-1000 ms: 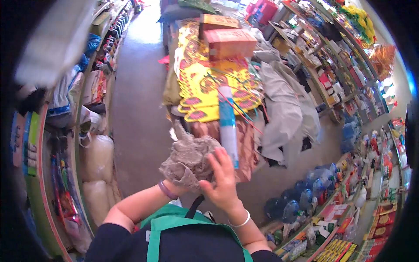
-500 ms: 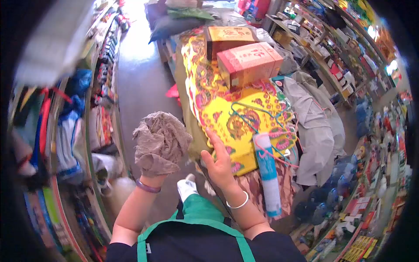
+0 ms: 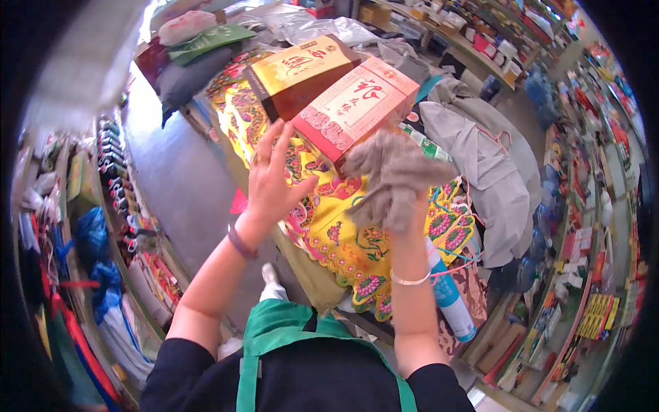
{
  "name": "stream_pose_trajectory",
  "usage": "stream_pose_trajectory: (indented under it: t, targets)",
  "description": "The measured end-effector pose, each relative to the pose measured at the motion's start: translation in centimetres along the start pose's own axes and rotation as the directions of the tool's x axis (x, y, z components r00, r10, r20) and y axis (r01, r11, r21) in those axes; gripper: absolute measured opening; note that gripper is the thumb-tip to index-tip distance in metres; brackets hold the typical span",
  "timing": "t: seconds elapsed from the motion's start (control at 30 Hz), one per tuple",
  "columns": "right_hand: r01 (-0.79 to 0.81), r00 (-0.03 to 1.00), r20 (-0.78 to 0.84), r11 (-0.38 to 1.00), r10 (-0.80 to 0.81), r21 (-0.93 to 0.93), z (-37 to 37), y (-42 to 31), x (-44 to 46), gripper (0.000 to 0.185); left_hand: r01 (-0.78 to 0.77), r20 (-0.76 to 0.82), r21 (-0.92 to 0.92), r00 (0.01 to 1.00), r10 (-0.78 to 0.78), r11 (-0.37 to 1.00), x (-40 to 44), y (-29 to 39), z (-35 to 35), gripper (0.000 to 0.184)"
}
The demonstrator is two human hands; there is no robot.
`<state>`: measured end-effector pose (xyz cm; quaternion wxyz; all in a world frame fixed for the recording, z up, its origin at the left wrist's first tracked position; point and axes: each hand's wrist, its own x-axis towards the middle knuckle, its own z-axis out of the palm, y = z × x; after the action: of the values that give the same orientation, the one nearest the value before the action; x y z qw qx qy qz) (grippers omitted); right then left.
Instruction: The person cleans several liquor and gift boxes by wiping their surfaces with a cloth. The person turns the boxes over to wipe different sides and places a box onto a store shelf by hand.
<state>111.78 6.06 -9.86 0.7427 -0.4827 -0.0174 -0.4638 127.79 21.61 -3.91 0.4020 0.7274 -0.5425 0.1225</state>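
A crumpled grey-brown cloth [image 3: 392, 172] is bunched in my right hand [image 3: 416, 211], whose fingers are mostly hidden by it. It is held just in front of the pink-and-red box [image 3: 360, 103] with Chinese characters. My left hand [image 3: 270, 180] holds nothing; its fingers are spread near the front left corner of that box, above the yellow patterned cloth [image 3: 329, 237]. I cannot tell whether a fingertip touches the box. A yellow-and-brown box [image 3: 302, 69] stands behind and to the left of it. All of these are on or over a waist-high pile of goods.
A blue-and-white cylinder [image 3: 452, 295] lies at the right of the pile, close to my right forearm. Beyond it a grey fabric cover [image 3: 473, 151] drapes the side. Stocked shelves [image 3: 113, 178] flank the aisle floor [image 3: 171, 165] on the left; more goods line the right.
The cloth has passed from my left hand to my right. Both hands have moved forward towards the boxes, and the view has shifted closer to the pile.
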Motion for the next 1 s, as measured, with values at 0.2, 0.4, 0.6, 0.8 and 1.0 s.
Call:
stream_pose_trajectory:
  t: [0.2, 0.4, 0.6, 0.8, 1.0]
  targets:
    - [0.158, 0.985, 0.151, -0.082, 0.087, -0.984, 2.2, 0.8, 9.7, 0.051, 0.14, 0.306, -0.137, 0.948, -0.092, 0.981, 4.5, -10.4, 7.4, 0.105]
    - [0.207, 0.961, 0.082, -0.49, 0.264, -0.847, 3.0, 5.9, 12.8, 0.056, 0.072, 0.253, -0.376, 0.967, 0.027, 0.924, 5.6, -14.1, 8.4, 0.077]
    - [-0.146, 0.987, -0.151, -0.631, -0.045, -0.762, -4.1, 7.5, 22.1, 0.051, 0.15, 0.32, -0.531, 0.947, 0.033, 0.834, 7.0, -16.0, 9.1, 0.079]
    - [0.088, 0.987, 0.045, -0.284, 0.155, -0.955, 9.0, 10.4, 10.3, 0.042, 0.156, 0.338, -0.535, 0.94, 0.041, 0.83, 5.8, -17.5, 10.7, 0.067]
    - [-0.47, 0.551, -0.695, -0.515, 0.463, -0.716, 7.3, 3.7, 13.1, 0.046, 0.057, 0.333, -0.6, 0.925, 0.184, 0.798, 7.1, -16.9, 8.5, 0.051]
